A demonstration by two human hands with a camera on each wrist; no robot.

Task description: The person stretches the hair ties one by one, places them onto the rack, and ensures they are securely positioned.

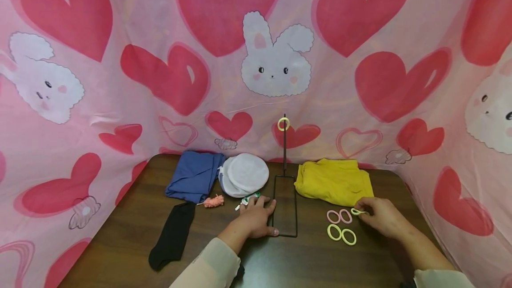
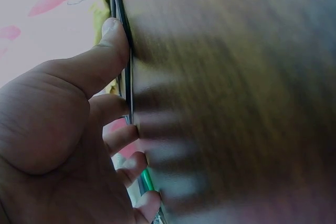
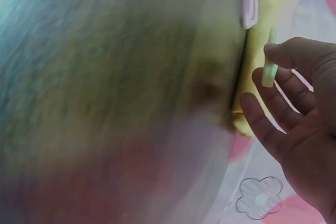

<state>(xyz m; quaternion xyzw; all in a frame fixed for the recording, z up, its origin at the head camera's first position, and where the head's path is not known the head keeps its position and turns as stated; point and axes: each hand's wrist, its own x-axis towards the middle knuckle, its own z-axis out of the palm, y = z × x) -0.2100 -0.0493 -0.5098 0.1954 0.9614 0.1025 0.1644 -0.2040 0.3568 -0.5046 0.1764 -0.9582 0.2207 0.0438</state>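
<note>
Pinching, right hand (image 1: 382, 217): thumb against fingers, gripping a pale yellow ring (image 3: 270, 71).
Ring location: just right of the two pink rings (image 1: 339, 217), near the front edge of the yellow cloth (image 1: 334, 181); apparently raised off the desk (image 1: 304, 266).
Ring direction: free side points left; round, so no true long axis. Its edge faces the right wrist camera; overhead, the hole shows as a narrow slit.
Left hand (image 1: 254, 220): fingers spread, holding nothing; thumb touches the near left corner of the wire stand's base (image 1: 297, 206).
Stand axis: base lies lengthwise front to back; upright (image 1: 285, 150) rises at the rear.
Handling, judged: a light rim pinch leaves the hole unobstructed; steady thumb pressure should limit base shift.
</note>
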